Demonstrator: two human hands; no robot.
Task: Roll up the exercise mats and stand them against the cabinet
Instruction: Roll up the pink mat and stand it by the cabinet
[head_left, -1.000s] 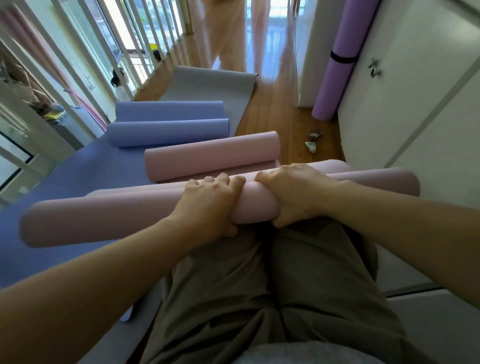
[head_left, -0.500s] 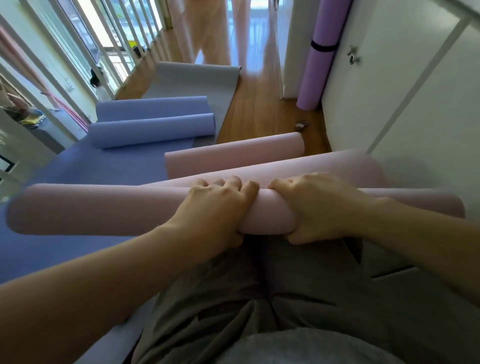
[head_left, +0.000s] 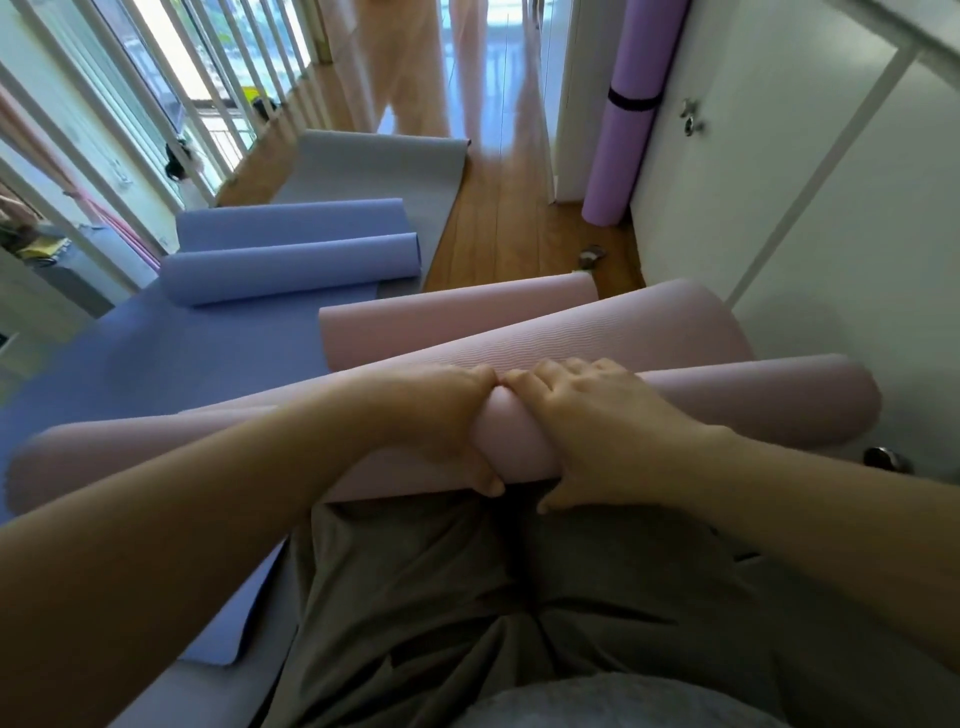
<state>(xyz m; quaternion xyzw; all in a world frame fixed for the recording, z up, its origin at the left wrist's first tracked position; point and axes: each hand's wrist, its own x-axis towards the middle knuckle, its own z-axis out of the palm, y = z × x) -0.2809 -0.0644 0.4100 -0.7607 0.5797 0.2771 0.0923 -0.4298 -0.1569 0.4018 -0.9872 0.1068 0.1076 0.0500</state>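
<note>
A pink exercise mat (head_left: 753, 410) lies across my lap as a thick roll, its loose part (head_left: 597, 332) rising behind it toward a second curled end (head_left: 447, 317). My left hand (head_left: 441, 421) and my right hand (head_left: 587, 426) grip the middle of the roll side by side, fingers over the top and thumbs underneath. A purple rolled mat (head_left: 626, 114) with a black strap stands upright against the white cabinet (head_left: 779, 182) at the right.
A blue mat (head_left: 208, 358) lies flat at the left with its far end rolled (head_left: 291, 265). A grey mat (head_left: 374, 161) lies flat beyond it. White railings (head_left: 171, 88) line the left side. Small objects (head_left: 592, 257) sit on the wooden floor beside the cabinet.
The pink roll has moved up and forward with both hands still on it, and more of the loose mat now stands up behind it. The view has shifted up the hallway.
</note>
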